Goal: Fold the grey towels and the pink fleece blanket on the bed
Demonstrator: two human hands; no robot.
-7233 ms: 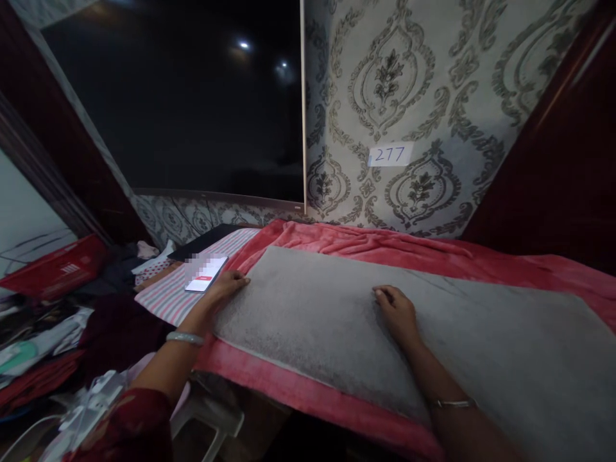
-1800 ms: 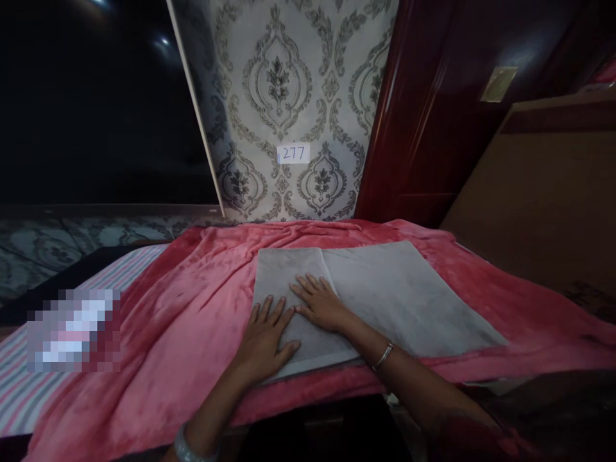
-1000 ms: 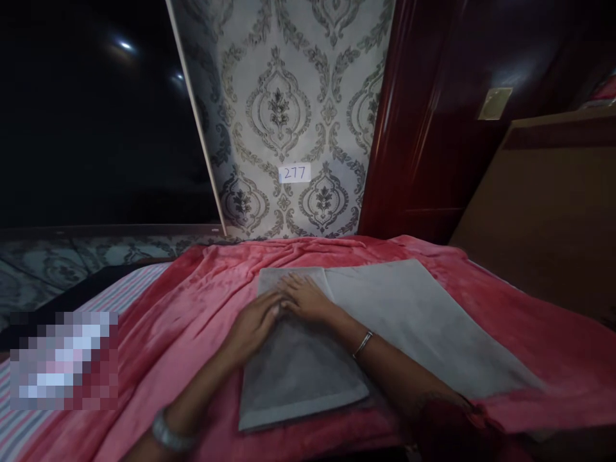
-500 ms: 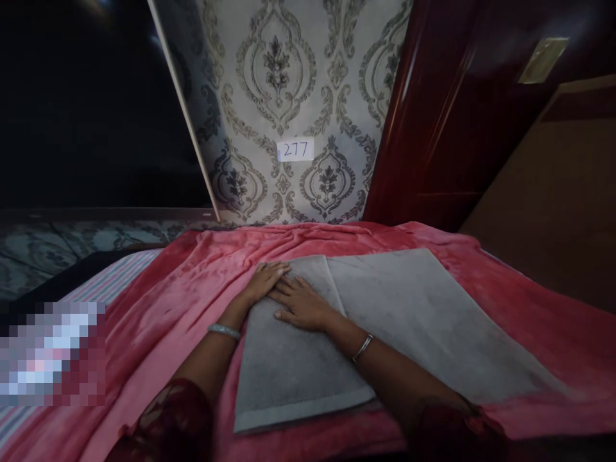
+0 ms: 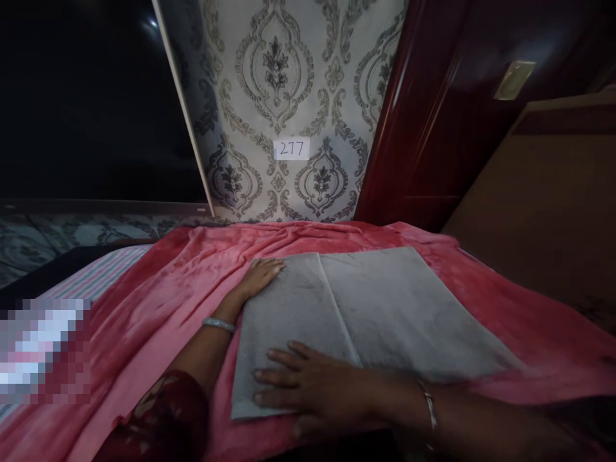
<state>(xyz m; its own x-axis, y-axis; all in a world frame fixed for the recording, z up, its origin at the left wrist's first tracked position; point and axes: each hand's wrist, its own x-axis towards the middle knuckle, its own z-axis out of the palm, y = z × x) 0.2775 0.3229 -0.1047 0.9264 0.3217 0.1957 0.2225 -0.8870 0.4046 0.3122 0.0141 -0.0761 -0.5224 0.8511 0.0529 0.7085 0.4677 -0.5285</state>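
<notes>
A grey towel (image 5: 399, 308) lies flat on a pink blanket (image 5: 183, 321), its left part folded over toward the middle. My left hand (image 5: 260, 276) rests palm down on the far left corner of the fold, fingers stretched out. Over the near part of the same fold, my right hand (image 5: 312, 385) lies with its fingers spread; its thumb reaches past the towel's near edge. Neither hand grips anything. My right forearm covers part of the towel's near right side.
Patterned wallpaper with a paper label (image 5: 291, 148) reading 277 rises behind the blanket. At the left is a large dark screen (image 5: 96, 109); a dark red door frame (image 5: 409, 128) and a brown panel (image 5: 539, 192) stand at the right. Striped cloth (image 5: 96, 276) shows at left.
My right hand has slid from beside my left hand toward me, down to the near end of the folded part. My left hand stays at the far corner. The view has shifted slightly.
</notes>
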